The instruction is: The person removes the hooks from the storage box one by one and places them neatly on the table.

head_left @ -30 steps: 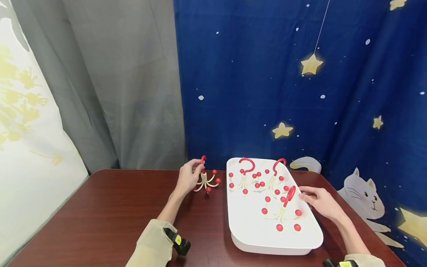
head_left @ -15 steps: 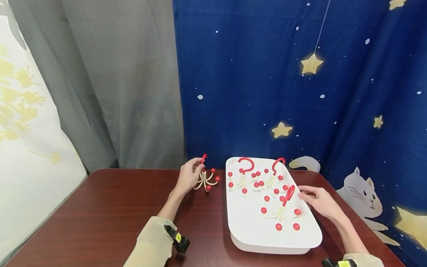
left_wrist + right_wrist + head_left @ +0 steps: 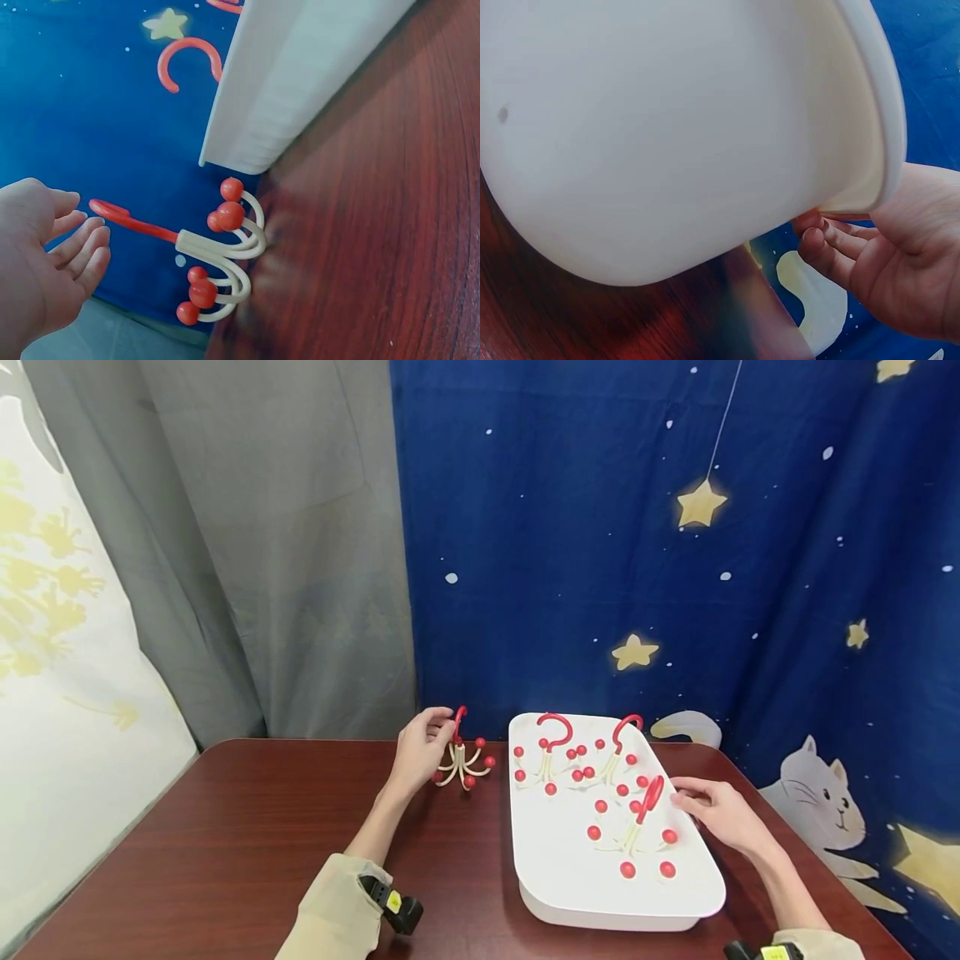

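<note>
On the dark table, left of a white bin (image 3: 555, 860), stands a pronged piece (image 3: 460, 760) with a red hook on top and curved cream arms tipped with red balls. My left hand (image 3: 420, 752) is beside its hook. In the left wrist view the left hand's fingers (image 3: 86, 251) are relaxed and slightly apart from the hook (image 3: 135, 221). Three similar pieces sit on the bin's top, such as the nearest one (image 3: 633, 835). My right hand (image 3: 720, 814) holds the bin's right rim. Its fingers (image 3: 829, 247) are loosely curled under that rim; its thumb is partly hidden.
The reddish-brown table (image 3: 300, 827) extends left and in front of the bin. A blue star-patterned curtain (image 3: 525, 568) and a grey curtain (image 3: 300, 568) hang right behind the table's far edge.
My left hand has let go of the piece's red hook and drawn slightly up and left. The piece stays standing on the table. The right hand has kept its place at the bin.
</note>
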The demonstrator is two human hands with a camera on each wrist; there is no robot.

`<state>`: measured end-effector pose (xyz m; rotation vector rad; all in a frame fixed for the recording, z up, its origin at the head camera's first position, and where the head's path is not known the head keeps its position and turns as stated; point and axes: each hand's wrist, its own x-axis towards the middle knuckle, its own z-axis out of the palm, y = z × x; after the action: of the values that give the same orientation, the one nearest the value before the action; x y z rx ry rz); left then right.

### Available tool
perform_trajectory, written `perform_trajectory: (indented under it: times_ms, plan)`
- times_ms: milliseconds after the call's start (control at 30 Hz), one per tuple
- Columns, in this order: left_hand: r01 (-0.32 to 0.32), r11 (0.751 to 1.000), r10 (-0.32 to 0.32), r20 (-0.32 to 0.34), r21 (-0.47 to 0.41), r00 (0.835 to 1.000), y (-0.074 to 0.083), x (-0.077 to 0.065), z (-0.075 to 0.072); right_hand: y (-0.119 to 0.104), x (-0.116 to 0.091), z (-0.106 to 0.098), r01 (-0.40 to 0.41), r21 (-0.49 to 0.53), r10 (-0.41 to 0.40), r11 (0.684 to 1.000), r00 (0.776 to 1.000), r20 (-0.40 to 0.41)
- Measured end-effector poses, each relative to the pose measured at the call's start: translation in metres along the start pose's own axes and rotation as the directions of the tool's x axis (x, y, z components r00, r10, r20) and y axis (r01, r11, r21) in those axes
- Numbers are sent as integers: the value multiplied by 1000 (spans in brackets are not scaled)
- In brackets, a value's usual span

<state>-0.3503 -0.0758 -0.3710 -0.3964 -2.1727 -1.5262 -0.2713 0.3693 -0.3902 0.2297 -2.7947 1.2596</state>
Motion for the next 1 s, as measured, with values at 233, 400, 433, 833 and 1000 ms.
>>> perform_trajectory:
  times_ms: [233, 400, 433, 833, 1000]
  plan:
    - [-30, 999, 30, 20, -22, 999, 12, -1, 7, 0, 0, 0, 12, 17, -12, 1000, 1000, 3]
    - [-50, 999, 51, 65, -21, 997, 20, -2, 15, 0, 0, 0, 16, 14, -16, 1000, 1000, -1]
    - [-55, 998, 57, 73, -25, 996, 21, -1, 17, 0, 0, 0, 16, 13, -16, 1000, 1000, -1]
    - [-81, 994, 91, 156, -69, 984, 27, 2, 45, 1, 0, 1, 17, 10, -17, 1000, 1000, -4]
    - [-67, 996, 77, 183, -61, 980, 27, 1, 57, 2, 0, 2, 16, 18, -16, 1000, 1000, -5]
